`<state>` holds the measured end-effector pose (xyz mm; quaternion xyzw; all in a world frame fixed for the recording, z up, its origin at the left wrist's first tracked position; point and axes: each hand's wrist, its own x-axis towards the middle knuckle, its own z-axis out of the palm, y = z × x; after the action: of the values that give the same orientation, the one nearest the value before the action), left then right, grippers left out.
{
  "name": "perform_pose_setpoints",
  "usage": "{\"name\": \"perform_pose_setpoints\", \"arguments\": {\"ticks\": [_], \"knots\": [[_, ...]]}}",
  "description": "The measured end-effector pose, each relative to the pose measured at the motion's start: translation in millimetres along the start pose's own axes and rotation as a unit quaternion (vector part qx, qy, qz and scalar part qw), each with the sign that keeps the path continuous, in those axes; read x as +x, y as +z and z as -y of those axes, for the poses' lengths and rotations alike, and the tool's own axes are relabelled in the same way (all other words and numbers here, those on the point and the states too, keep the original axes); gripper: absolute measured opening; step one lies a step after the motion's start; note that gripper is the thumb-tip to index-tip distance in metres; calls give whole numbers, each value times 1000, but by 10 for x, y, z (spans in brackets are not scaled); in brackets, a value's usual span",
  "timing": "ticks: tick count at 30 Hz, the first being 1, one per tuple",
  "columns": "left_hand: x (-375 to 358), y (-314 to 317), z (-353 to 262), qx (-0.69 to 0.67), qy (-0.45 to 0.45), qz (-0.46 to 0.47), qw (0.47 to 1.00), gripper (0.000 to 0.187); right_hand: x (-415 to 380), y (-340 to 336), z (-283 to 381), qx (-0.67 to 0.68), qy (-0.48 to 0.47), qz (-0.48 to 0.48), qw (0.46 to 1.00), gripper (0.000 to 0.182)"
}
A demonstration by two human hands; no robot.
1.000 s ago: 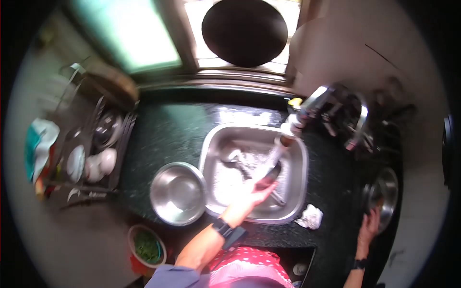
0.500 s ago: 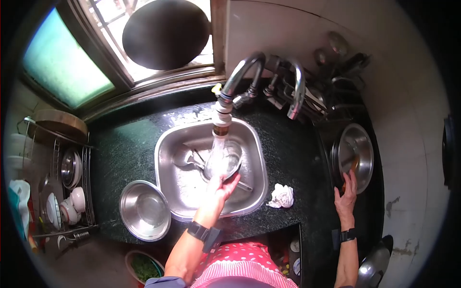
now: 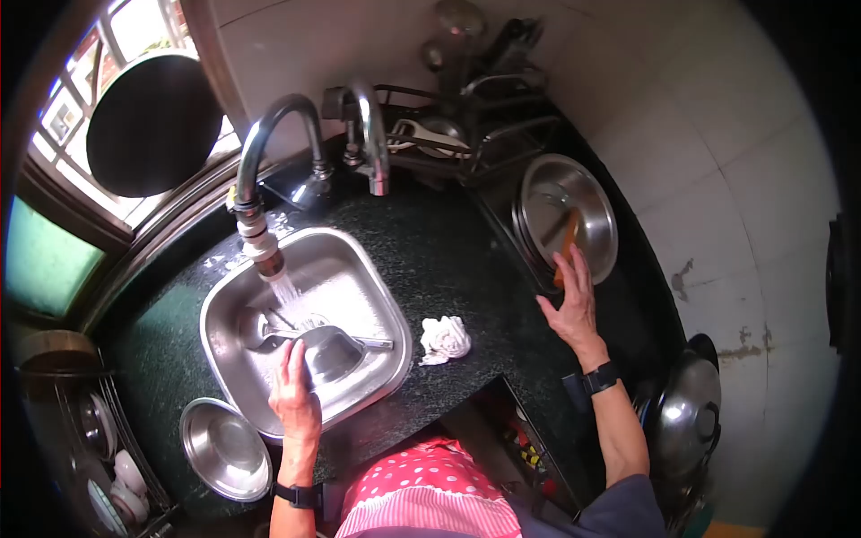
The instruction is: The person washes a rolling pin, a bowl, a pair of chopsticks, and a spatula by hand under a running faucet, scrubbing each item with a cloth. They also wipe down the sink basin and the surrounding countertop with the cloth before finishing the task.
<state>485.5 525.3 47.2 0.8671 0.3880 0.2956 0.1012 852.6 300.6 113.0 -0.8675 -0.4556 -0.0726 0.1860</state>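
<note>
Over the sink (image 3: pixel 377 296), my left hand (image 3: pixel 294 399) holds a small steel bowl (image 3: pixel 334 357) by its side. The bowl is tipped, its outer side toward me; my thumb is hidden. Behind it, water runs from the faucet (image 3: pixel 262 242). A ladle-like utensil (image 3: pixel 254 328) and a flat metal handle (image 3: pixel 375 343) lie in the sink. On the right, my right hand (image 3: pixel 574 309) is at the near rim of a wide steel bowl (image 3: pixel 587 211). Its fingers are stretched over a long orange piece (image 3: pixel 571 231), with the thumb apart.
Left of the sink stands another steel bowl (image 3: pixel 226 448), beside a dish rack (image 3: pixel 117 421). A crumpled white cloth (image 3: pixel 445 340) lies right of the sink. A second tap (image 3: pixel 372 143) and a dark metal rack (image 3: pixel 484 134) stand behind. A lidded pot (image 3: pixel 689 417) is at far right.
My view has turned to the right. The small bowl has gone from under the stream to a tipped position nearer me, still in my left hand. My right hand remains at the wide bowl's rim.
</note>
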Motion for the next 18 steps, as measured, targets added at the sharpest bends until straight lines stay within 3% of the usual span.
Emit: {"name": "perform_pose_setpoints", "arguments": {"ticks": [1, 3, 5, 7, 9, 10, 11, 12, 13, 15, 17, 18], "knots": [[30, -20, -44, -30, 10, -26, 999, 56, 10, -36, 53, -3, 0, -9, 1000, 80], [107, -90, -225, -153, -71, 10, 986, 57, -2, -131, 234, -26, -62, -37, 997, 78], [178, -9, -353, -216, -81, 28, 973, 65, -53, -136, 497, 51, -111, -33, 992, 77], [253, 49, -519, -390, -191, 164, 886, 70, -104, -104, 886, 163, -102, 27, 981, 71], [272, 249, -645, -529, -153, 235, 801, 67, -211, -15, 1161, 340, -6, 141, 930, 62], [279, 266, -767, -553, -166, 288, 764, 67, -281, 127, 1194, 339, -20, 105, 935, 52], [328, 225, -924, -574, -180, 335, 725, 68, -397, 283, 1163, 383, 98, 98, 913, 41], [331, 196, -950, -572, -137, 360, 724, 66, -465, 359, 1045, 405, 126, 103, 900, 35], [433, -78, -1125, -623, -288, 397, 609, 68, -547, 357, 906, 429, 153, 112, 883, 30], [417, -247, -983, -591, -304, 408, 626, 74, -719, 253, 765, 390, 269, 88, 876, 25], [327, -295, -640, -569, -279, 312, 708, 72, -949, 211, 534, 541, 374, -51, 751, 19], [310, -405, -408, -576, -301, 270, 710, 67, -1146, 163, 246, 541, 402, -89, 733, 18]]}}
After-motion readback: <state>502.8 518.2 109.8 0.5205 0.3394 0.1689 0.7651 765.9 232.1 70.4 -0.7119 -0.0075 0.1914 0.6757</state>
